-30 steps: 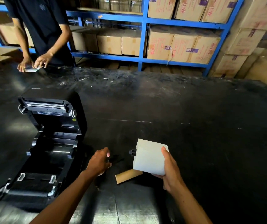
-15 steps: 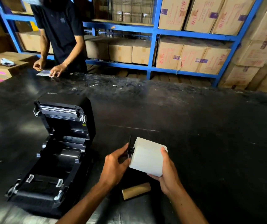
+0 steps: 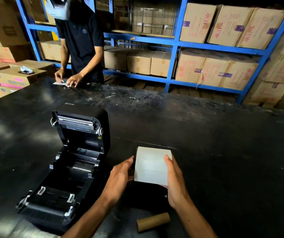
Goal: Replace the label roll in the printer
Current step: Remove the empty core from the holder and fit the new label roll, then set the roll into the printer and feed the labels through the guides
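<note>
A black label printer [image 3: 72,162] lies on the dark table [image 3: 223,152] at the left with its lid swung open and its roll bay bare. To its right I hold a white label roll [image 3: 152,164] above the table. My right hand [image 3: 174,181] grips the roll's right end. My left hand [image 3: 120,177] presses flat against its left end, covering the spindle there. An empty brown cardboard core [image 3: 153,221] lies on the table below the roll, near my right forearm.
Another person [image 3: 81,42] stands at the table's far left edge, writing on a white slip [image 3: 59,83]. Blue shelving [image 3: 172,43] stacked with cardboard boxes runs behind the table. More boxes [image 3: 12,76] stand at the far left.
My left hand came up from the table and reached the roll's left end, where it now lies flat over the black spindle. The roll has been raised and turned level.
</note>
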A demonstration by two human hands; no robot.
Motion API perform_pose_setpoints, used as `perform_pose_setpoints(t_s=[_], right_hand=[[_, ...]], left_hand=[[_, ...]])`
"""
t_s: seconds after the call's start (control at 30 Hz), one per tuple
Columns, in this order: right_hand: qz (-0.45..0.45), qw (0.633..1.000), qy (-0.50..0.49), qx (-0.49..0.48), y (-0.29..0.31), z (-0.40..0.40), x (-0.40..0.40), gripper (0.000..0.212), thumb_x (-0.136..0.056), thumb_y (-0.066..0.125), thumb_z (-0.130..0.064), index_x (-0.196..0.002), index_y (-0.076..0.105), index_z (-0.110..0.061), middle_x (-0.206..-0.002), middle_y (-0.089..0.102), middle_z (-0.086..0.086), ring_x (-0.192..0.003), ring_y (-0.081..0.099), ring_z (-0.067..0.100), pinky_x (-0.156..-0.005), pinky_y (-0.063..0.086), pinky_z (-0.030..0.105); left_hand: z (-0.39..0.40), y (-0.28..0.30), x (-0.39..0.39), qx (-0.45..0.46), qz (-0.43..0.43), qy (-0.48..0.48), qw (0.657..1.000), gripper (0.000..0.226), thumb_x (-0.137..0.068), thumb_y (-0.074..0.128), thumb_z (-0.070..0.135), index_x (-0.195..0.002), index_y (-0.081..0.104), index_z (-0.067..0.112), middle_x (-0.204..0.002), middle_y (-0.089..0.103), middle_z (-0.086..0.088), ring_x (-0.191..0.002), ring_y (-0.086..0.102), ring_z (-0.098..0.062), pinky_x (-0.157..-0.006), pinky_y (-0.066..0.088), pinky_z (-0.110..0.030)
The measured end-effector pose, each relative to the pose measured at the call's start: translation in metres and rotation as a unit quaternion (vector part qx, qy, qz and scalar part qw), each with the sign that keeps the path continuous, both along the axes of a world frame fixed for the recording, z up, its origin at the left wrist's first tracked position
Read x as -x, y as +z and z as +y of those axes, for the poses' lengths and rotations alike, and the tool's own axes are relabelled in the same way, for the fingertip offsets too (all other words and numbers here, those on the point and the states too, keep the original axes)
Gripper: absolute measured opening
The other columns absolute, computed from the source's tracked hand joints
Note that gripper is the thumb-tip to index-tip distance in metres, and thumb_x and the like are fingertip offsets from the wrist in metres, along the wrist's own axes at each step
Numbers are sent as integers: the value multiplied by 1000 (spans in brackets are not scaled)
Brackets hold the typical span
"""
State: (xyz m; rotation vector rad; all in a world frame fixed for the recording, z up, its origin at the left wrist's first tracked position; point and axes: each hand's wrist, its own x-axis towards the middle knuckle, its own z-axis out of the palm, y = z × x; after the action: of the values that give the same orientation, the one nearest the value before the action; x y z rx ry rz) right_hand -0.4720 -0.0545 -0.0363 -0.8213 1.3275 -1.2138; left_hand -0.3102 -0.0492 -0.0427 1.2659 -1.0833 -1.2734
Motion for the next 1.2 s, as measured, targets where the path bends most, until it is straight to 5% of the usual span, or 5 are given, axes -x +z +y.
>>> perform_pose_setpoints(t_s=[0.17, 0.4, 0.6, 0.97, 1.2], right_hand=[[26, 999, 30, 33, 7, 2, -30, 44, -89, 50, -48, -132, 45, -41, -126, 62, -8, -106, 62, 11, -84, 54, 30], [36, 995, 46, 82, 6, 17, -88, 45, -92, 51, -37, -136, 41, -39, -134, 56, -6, -114, 59, 9, -98, 49, 33], [76, 990, 62, 101, 5, 27, -161, 51, -91, 56, -34, -128, 30, -57, -147, 38, -4, -130, 44, 11, -109, 39, 36], [245, 959, 140, 34, 9, 20, -234, 55, -90, 41, -56, -127, 2, -67, -160, -9, 0, -146, -10, 16, -116, -12, 47], [279, 946, 164, -2, 16, 12, -247, 59, -87, 39, -63, -133, 1, -66, -159, -16, 1, -146, -15, 23, -116, -10, 50]], left_hand=[[13, 16, -16, 19, -33, 1, 999, 44, -90, 42, 61, -99, 74, 32, -98, 78, 7, -96, 71, -10, -84, 56, -34], [34, 23, -72, -14, -31, 54, 998, 33, -93, 52, 43, -100, 74, 21, -94, 79, -2, -92, 73, -22, -87, 57, -42], [44, 29, -146, -28, 1, 37, 999, 27, -97, 48, 21, -103, 72, 9, -88, 79, -1, -77, 73, -8, -59, 54, -14], [27, 7, -230, -44, 10, 26, 999, 25, -97, 50, 16, -110, 70, 10, -101, 77, -7, -94, 72, -23, -75, 59, -25], [17, -1, -243, -49, 27, 31, 998, 24, -97, 49, 18, -101, 71, 12, -102, 76, -12, -95, 72, -27, -80, 59, -33]])
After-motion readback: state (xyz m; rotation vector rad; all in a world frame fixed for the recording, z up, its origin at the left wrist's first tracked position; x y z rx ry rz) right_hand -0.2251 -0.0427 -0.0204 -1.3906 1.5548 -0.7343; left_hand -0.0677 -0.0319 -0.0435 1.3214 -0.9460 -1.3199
